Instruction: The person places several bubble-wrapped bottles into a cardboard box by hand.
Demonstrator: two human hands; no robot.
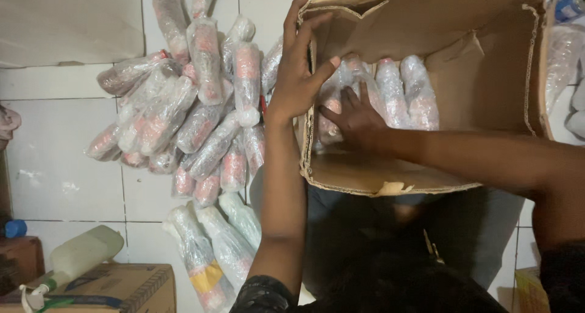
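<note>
An open brown cardboard box (475, 57) lies in front of me with several plastic-wrapped bottles (402, 94) standing in a row inside it. My left hand (298, 69) rests on the box's left wall, fingers spread over the edge. Inside the box, my right hand (356, 121) presses down on a wrapped bottle (329, 127) at the left end of the row, fingers apart on top of it. A heap of the same wrapped bottles (195, 106) lies on the white tiled floor to the left of the box.
A few more wrapped bottles (219, 246) lie at the lower middle. A closed cardboard box (109, 288) with a pale spray bottle (73, 258) on it sits at the lower left. More wrapped items (567, 63) show at the right edge.
</note>
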